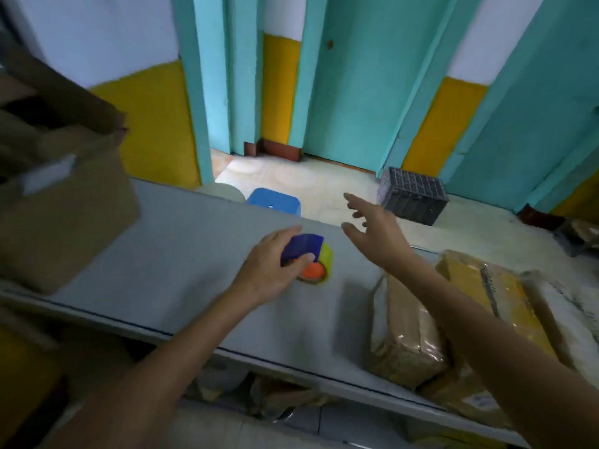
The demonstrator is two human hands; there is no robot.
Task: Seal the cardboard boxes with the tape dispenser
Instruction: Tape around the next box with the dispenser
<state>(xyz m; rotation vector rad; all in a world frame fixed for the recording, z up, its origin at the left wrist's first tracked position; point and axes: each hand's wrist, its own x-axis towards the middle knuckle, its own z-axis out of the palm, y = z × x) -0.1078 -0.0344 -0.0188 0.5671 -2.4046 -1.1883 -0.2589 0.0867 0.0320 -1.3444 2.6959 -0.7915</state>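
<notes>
My left hand [269, 267] grips the tape dispenser [312, 259], fingers [285, 232] curled over its blue guard, thumb on the side. The dispenser sits mid-counter [181, 241], touching the surface as far as I can tell. My right hand [372, 230] hovers near the far edge, holding nothing, its fingers [354, 201] spread apart. Cardboard box [64, 209] at the left end, blurred. Plastic-wrapped packages [405, 322] on the right. Blue stool [275, 202] and dark crate [415, 196] on the floor beyond.

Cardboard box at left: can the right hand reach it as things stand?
Probably not directly: the right hand hovers open, and the left hand gripping the tape dispenser lies between it and the cardboard box.
</notes>
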